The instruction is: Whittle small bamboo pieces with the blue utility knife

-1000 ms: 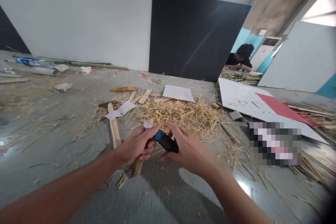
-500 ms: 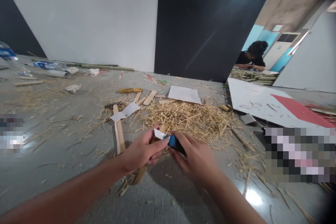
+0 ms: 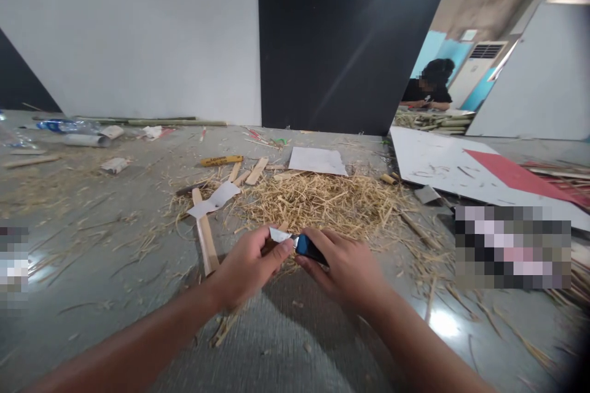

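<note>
My left hand (image 3: 246, 266) is closed round a bamboo stick (image 3: 227, 326) whose lower end sticks out below the fist. My right hand (image 3: 343, 267) grips a utility knife (image 3: 308, 248) with a blue and black handle. Its short silver blade (image 3: 279, 235) points left and rests against the top of the stick by my left thumb. Both hands meet just in front of a pile of bamboo shavings (image 3: 322, 199) on the grey floor.
Flat bamboo strips (image 3: 205, 238), paper scraps (image 3: 317, 161) and a yellow tool (image 3: 221, 161) lie beyond the hands. A white and red board (image 3: 461, 172) lies at right. Another person (image 3: 428, 92) sits far right by stacked bamboo. Bottles (image 3: 64, 126) lie at far left.
My hands have drawn closer together and the knife blade now sits on the stick by my left thumb. The camera has shifted slightly.
</note>
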A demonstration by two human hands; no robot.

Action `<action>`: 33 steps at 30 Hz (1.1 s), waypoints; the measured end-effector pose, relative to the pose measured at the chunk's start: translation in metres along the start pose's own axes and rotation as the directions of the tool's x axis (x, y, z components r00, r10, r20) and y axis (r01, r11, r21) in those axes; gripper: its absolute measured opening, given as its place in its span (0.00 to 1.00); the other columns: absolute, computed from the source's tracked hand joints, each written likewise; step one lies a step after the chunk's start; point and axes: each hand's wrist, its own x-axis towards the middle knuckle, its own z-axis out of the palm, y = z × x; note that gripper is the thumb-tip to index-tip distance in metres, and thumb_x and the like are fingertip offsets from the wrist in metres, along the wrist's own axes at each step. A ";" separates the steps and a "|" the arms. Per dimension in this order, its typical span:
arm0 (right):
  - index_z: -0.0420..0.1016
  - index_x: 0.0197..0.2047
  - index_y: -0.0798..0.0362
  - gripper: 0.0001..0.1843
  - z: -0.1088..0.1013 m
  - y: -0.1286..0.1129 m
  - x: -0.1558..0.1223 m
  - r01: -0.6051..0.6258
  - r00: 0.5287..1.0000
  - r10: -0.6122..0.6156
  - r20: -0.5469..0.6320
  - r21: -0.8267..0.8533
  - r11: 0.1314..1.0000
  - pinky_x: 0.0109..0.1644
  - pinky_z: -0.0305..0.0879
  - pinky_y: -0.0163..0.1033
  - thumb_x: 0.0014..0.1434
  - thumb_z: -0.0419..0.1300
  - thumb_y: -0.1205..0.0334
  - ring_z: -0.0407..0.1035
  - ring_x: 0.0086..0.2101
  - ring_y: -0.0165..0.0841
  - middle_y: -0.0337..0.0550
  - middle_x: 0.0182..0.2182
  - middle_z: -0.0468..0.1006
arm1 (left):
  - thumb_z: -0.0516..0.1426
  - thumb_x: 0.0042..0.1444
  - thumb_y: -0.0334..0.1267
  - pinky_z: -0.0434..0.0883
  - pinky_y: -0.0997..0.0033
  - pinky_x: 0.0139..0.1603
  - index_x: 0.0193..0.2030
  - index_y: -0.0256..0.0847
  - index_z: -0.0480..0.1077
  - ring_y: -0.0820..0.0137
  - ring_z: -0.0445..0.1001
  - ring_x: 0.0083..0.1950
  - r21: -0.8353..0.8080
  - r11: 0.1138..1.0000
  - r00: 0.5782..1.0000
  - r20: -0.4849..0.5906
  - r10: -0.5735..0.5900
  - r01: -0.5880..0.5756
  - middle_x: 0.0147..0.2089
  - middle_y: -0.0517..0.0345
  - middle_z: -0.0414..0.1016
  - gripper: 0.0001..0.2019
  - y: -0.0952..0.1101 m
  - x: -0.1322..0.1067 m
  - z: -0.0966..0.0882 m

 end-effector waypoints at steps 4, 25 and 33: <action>0.64 0.54 0.50 0.19 -0.006 -0.001 -0.001 -0.002 0.998 -0.001 0.057 0.047 0.999 0.36 0.61 0.41 0.66 0.49 0.48 0.73 0.37 0.40 0.46 0.39 0.78 | 0.54 0.59 0.53 0.59 0.77 0.19 0.26 0.39 0.64 0.77 0.62 0.19 0.118 0.993 1.000 0.004 0.007 -0.008 0.20 0.62 0.67 0.20 0.001 0.000 -0.002; 0.66 0.51 0.49 0.18 -0.013 -0.004 -0.003 -0.005 1.000 0.005 0.009 -0.010 1.000 0.31 0.54 0.38 0.64 0.50 0.47 0.72 0.32 0.36 0.42 0.35 0.77 | 0.51 0.61 0.53 0.52 0.75 0.23 0.24 0.39 0.59 0.77 0.55 0.24 0.306 0.934 0.982 0.026 0.186 -0.185 0.21 0.67 0.56 0.21 0.003 0.000 -0.006; 0.68 0.48 0.49 0.19 -0.016 -0.003 -0.003 -0.036 0.999 0.032 -0.041 -0.099 0.994 0.31 0.52 0.39 0.64 0.49 0.45 0.72 0.32 0.37 0.42 0.35 0.77 | 0.52 0.58 0.59 0.52 0.75 0.23 0.26 0.40 0.61 0.76 0.57 0.23 0.370 0.916 0.986 0.002 0.164 -0.153 0.20 0.66 0.59 0.23 -0.003 0.007 -0.008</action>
